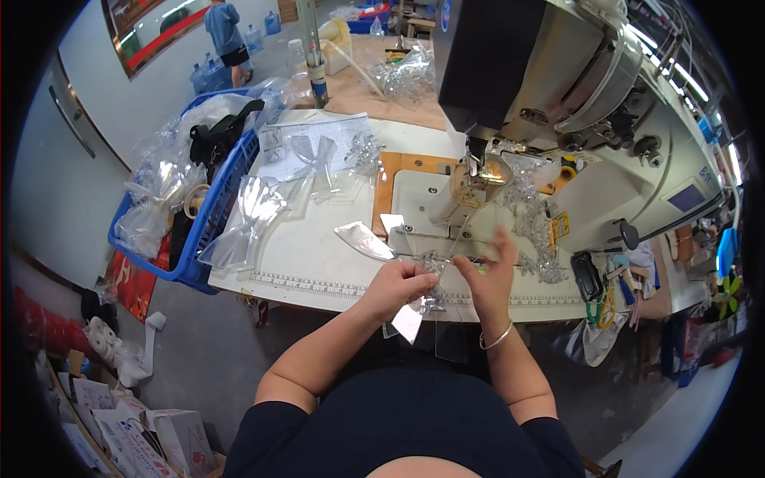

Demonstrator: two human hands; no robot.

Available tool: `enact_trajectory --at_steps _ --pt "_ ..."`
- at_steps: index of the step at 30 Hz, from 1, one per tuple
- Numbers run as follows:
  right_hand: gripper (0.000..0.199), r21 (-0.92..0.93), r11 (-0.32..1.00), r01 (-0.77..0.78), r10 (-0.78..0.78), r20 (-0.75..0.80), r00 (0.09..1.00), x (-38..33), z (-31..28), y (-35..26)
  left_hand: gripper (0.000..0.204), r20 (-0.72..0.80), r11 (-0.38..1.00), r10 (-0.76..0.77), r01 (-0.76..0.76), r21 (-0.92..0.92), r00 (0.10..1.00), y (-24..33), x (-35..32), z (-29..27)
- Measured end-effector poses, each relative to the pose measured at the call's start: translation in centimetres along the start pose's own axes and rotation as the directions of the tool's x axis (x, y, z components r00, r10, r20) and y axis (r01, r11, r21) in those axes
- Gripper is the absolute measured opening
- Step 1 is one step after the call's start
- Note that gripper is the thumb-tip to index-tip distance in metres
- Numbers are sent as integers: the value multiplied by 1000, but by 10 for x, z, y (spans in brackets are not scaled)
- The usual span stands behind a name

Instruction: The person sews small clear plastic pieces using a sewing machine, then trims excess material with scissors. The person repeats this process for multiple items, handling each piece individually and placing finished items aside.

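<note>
My left hand (398,288) is closed, thumb against fingers, on a bunch of clear plastic pieces (409,321) at the front edge of the sewing table. Their shiny flaps stick out above and below the fist. Close by on the right, my right hand (492,279) has its thumb stretched toward the bunch and its fingers apart, the fingertips smeared by motion. Whether the thumb touches the plastic, I cannot tell. Just beyond both hands stands the post-bed sewing machine (470,191), its needle area above the post.
Flat clear plastic pieces (253,209) lie on the table's left, near a paper sheet (343,131). A blue basket (209,231) with plastic bags stands left. Crumpled clear scraps (542,231) lie right of the post. Scissors (607,307) hang at the right edge. A person (223,36) stands far back.
</note>
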State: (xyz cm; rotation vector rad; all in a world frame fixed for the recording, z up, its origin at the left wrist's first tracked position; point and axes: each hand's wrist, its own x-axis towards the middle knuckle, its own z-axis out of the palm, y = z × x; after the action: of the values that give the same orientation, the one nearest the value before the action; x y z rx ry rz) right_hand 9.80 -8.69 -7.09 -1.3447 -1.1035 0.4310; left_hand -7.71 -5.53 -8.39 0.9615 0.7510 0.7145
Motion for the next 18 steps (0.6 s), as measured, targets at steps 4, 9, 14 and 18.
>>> enact_trajectory --at_steps 4,9,14,18 --pt "69 -476 665 576 -493 299 817 10 -14 -40 22 58 994 -7 0 110 998 -2 -1 -1" --pt "20 -137 748 650 -442 628 641 35 -23 -37 22 144 990 -109 93 110 984 2 2 3" --pt "15 -3 755 656 -476 685 551 25 -24 -41 25 251 976 -192 159 148 949 -11 13 -4" --pt "11 -83 982 170 -84 617 783 22 -30 -22 27 187 823 -51 -65 565 981 14 0 6"
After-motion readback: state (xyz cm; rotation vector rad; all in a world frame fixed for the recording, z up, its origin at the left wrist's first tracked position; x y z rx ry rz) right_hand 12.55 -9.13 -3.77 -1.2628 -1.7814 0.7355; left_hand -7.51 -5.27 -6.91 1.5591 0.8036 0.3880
